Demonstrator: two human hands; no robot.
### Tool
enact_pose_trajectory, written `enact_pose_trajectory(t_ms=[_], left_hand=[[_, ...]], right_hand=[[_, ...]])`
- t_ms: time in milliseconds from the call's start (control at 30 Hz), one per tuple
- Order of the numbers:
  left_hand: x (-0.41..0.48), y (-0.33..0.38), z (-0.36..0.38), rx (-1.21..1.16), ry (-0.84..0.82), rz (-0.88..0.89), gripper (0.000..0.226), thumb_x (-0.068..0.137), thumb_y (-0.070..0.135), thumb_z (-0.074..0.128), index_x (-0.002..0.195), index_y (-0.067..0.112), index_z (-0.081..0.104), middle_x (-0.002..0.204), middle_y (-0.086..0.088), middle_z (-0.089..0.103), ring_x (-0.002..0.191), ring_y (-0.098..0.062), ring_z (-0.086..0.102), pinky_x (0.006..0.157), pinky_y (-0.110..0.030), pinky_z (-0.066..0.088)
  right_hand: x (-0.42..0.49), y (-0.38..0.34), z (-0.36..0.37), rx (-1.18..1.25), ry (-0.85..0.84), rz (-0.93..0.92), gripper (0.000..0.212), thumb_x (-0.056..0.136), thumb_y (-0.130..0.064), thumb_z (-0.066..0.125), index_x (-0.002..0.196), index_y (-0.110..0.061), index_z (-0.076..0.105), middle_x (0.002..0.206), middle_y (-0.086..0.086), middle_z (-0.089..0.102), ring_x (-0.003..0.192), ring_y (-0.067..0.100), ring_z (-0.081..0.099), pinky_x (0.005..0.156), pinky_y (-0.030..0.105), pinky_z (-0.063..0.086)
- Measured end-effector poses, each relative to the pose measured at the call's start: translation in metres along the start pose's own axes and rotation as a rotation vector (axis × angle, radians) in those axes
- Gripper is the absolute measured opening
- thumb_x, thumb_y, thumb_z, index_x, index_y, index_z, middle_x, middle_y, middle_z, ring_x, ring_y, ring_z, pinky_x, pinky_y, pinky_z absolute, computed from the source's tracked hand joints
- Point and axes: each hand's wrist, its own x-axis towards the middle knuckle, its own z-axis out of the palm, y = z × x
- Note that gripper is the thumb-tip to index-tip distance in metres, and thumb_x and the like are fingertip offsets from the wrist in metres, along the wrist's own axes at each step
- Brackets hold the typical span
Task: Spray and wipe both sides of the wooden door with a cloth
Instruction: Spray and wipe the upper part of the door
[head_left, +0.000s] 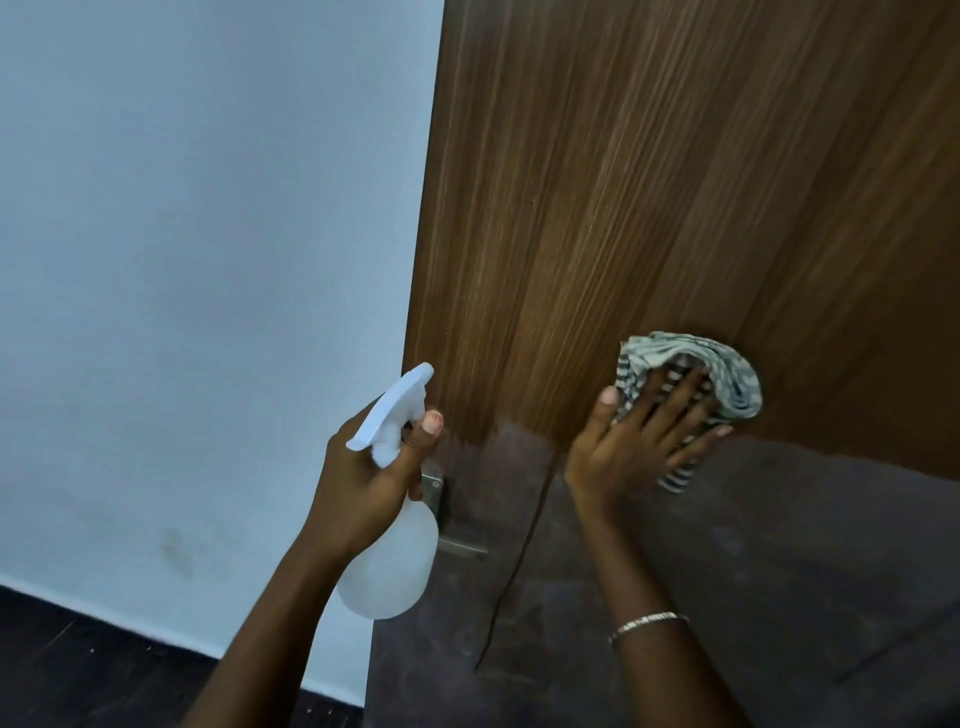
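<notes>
- No brand, label or writing can be read on anything here; the white spray bottle (387, 540) is plain, translucent plastic.
- The left hand (363, 483) is closed round the bottle's neck, thumb up beside the trigger head. The bottle's long axis runs roughly upright, leaning a little, with the nozzle pointing up and to the right, toward the wooden door (675, 182).
- The right hand (639, 441) lies flat with fingers spread, pressing a striped cloth (722, 384) against the door face, near where the lit grain meets the shadowed lower part.
- The cloth is bunched, so its shape and full size are hard to judge; part of it is covered by the fingers.
- A metal door handle (457, 543) sits low on the door's left edge, mostly hidden behind the bottle and left hand.
- A thin bracelet (647, 623) circles the right wrist.
- The door is cut off at top, right and bottom; a pale wall (182, 260) stands to its left, above a dark floor (78, 665).
</notes>
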Motion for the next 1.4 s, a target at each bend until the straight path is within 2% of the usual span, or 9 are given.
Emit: enact_pose_trajectory(t_ms=[167, 333, 433, 533, 633, 800, 1100, 1300, 1400], left_hand=[[-0.003, -0.006, -0.010, 0.027, 0.005, 0.047, 0.047, 0.092, 0.051, 0.059, 0.116, 0.012, 0.068, 0.076, 0.002, 0.069, 0.072, -0.008, 0.067, 0.062, -0.003, 0.045], [-0.005, -0.017, -0.013, 0.076, 0.045, 0.006, 0.079, 0.086, 0.069, 0.050, 0.105, -0.005, 0.065, 0.078, -0.005, 0.065, 0.076, -0.013, 0.064, 0.066, 0.002, 0.042], [-0.008, -0.013, -0.008, 0.066, 0.053, -0.019, 0.054, 0.093, 0.057, 0.055, 0.095, 0.005, 0.068, 0.063, -0.003, 0.064, 0.067, -0.014, 0.064, 0.061, -0.003, 0.043], [-0.011, -0.006, 0.001, 0.027, 0.039, -0.014, 0.038, 0.093, 0.051, 0.058, 0.090, 0.014, 0.066, 0.059, -0.003, 0.063, 0.066, -0.008, 0.066, 0.060, -0.004, 0.045], [-0.012, -0.005, 0.014, -0.019, 0.040, -0.078, 0.034, 0.096, 0.034, 0.062, 0.103, 0.001, 0.063, 0.078, -0.004, 0.064, 0.071, 0.008, 0.064, 0.060, -0.001, 0.046], [-0.023, 0.004, 0.026, -0.075, -0.063, -0.069, 0.006, 0.095, 0.024, 0.061, 0.093, 0.020, 0.066, 0.075, 0.011, 0.070, 0.069, 0.007, 0.066, 0.062, -0.006, 0.051], [-0.040, 0.018, 0.064, -0.051, -0.038, 0.070, 0.042, 0.087, 0.042, 0.058, 0.117, 0.013, 0.066, 0.066, 0.004, 0.065, 0.071, -0.006, 0.067, 0.063, -0.004, 0.046], [-0.060, 0.034, 0.116, -0.071, -0.127, 0.061, 0.009, 0.087, 0.038, 0.061, 0.094, 0.031, 0.061, 0.069, 0.012, 0.068, 0.075, 0.000, 0.067, 0.065, -0.006, 0.049], [-0.073, 0.037, 0.142, -0.074, -0.144, 0.094, 0.021, 0.082, 0.043, 0.061, 0.088, 0.023, 0.063, 0.066, 0.013, 0.068, 0.070, -0.006, 0.068, 0.060, -0.011, 0.050]], right_hand=[[-0.029, -0.102, 0.026, 0.074, -0.092, -0.270, 0.058, 0.107, -0.049, 0.040, 0.159, -0.022, 0.035, 0.159, 0.009, 0.040, 0.147, 0.038, 0.029, 0.123, 0.067, 0.008], [-0.042, -0.159, 0.034, 0.121, -0.133, -0.583, 0.049, 0.112, -0.043, 0.030, 0.158, -0.033, 0.040, 0.153, -0.004, 0.051, 0.142, 0.026, 0.041, 0.123, 0.059, 0.025], [-0.026, -0.123, 0.025, 0.116, -0.198, -0.713, 0.051, 0.109, -0.042, 0.037, 0.158, -0.029, 0.040, 0.152, -0.004, 0.053, 0.140, 0.025, 0.041, 0.127, 0.057, 0.010], [-0.001, -0.050, 0.014, 0.049, -0.141, -0.588, 0.062, 0.098, -0.040, 0.060, 0.155, -0.027, 0.042, 0.147, -0.001, 0.056, 0.136, 0.030, 0.043, 0.126, 0.060, 0.002], [0.016, 0.022, -0.005, -0.041, -0.079, -0.377, 0.057, 0.103, -0.040, 0.050, 0.156, -0.021, 0.038, 0.152, 0.004, 0.043, 0.140, 0.035, 0.039, 0.124, 0.066, 0.012], [0.005, -0.002, -0.002, -0.044, -0.063, -0.159, 0.056, 0.109, -0.043, 0.037, 0.158, -0.016, 0.037, 0.159, 0.014, 0.040, 0.146, 0.041, 0.029, 0.122, 0.069, 0.012], [0.019, -0.017, -0.008, 0.039, -0.163, -0.706, 0.056, 0.104, -0.044, 0.051, 0.158, -0.033, 0.040, 0.146, -0.003, 0.057, 0.135, 0.026, 0.048, 0.127, 0.057, 0.008], [0.064, 0.160, -0.048, -0.152, -0.055, -0.362, 0.056, 0.105, -0.041, 0.047, 0.156, -0.019, 0.039, 0.152, 0.010, 0.043, 0.137, 0.037, 0.040, 0.122, 0.068, 0.015], [0.078, 0.217, -0.067, -0.135, -0.043, -0.078, 0.059, 0.110, -0.040, 0.036, 0.158, -0.005, 0.033, 0.163, 0.022, 0.032, 0.151, 0.041, 0.026, 0.121, 0.069, 0.016]])
